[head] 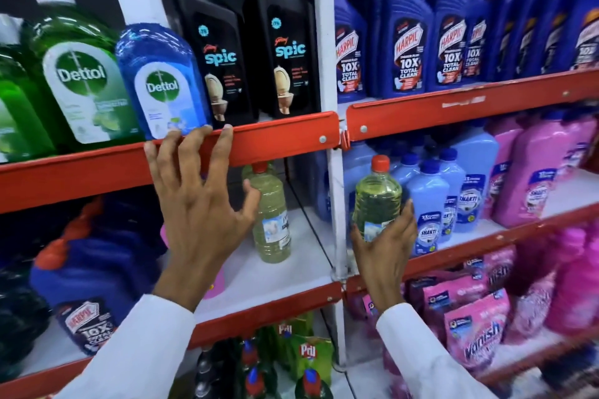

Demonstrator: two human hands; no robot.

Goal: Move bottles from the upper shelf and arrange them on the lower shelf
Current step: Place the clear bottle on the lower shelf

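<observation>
Right hand (pixel 384 243) grips a yellow-green bottle (pixel 376 201); left hand (pixel 201 204), spread, perhaps reaches the blue Dettol (pixel 162 81); next, shelve below.

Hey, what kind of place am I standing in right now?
Most likely a shop's cleaning-products aisle. Red-edged metal shelving carries rows of identical branded stock: blue Harpil bottles, green and blue Dettol bottles, and pink Vanish packs. Your right hand holds a yellow-green bottle.

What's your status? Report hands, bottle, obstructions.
Left hand open, fingertips at the red shelf edge. Right hand holding yellow-green bottle upright by white post. Matching bottle already on lower shelf.
</observation>
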